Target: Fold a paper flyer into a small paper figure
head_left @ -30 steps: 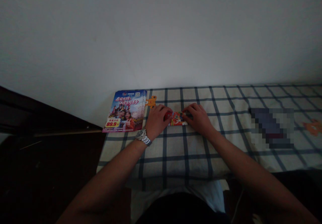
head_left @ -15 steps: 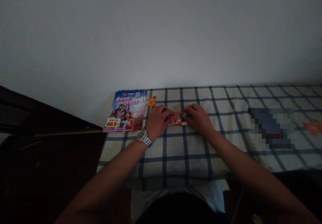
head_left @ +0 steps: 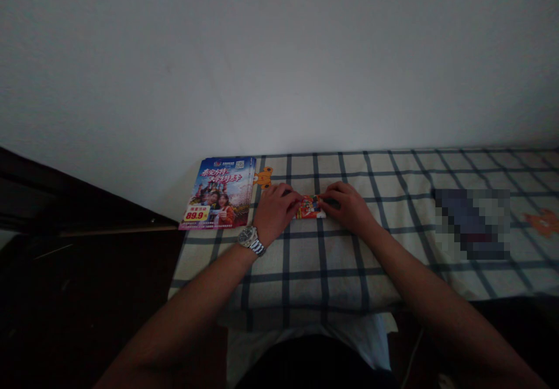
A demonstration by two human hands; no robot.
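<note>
Small printed paper, mostly red and yellow, lay on the checked cloth between the two hands. Risk, as judged: an uneven pull from the two sides could skew or crease it, or tear it if thin; the soft cloth beneath could bunch under pressure and let it slide. Relative to grip: left hand seemed to pinch its left end between thumb and fingers, right hand its right end; the middle and near edge showed uncovered. Exact fingertip contact too small and dim to confirm. Outward: wristwatch on the left wrist; stack of flyers just beyond the left hand, near the wall; pixelated object well apart on the right, nature unclear
</note>
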